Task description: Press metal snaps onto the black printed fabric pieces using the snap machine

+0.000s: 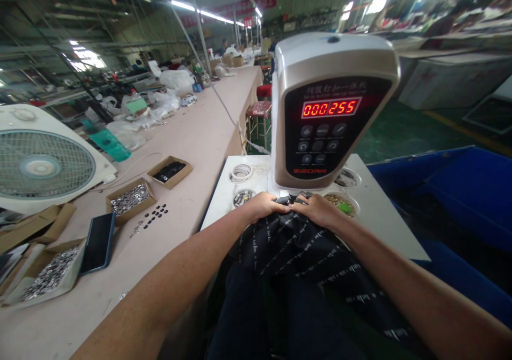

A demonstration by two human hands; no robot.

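Note:
A black garment (304, 253) with white printed lettering lies across my lap and up onto the white machine table (384, 226). My left hand (264, 205) and my right hand (318, 209) both pinch its top edge, fingers closed, right under the head of a press machine (328, 109). The machine's red display reads 000255. Small round dishes of metal parts (243, 197) are set into the table beside my hands; one on the right holds brass pieces and a green item (343, 205).
A long beige bench (192, 136) runs off to the left, with cardboard boxes of metal fasteners (130, 199), loose black buttons (156, 215), a phone (97, 242) and a white box fan (40, 162). Blue bins (460, 189) stand at the right.

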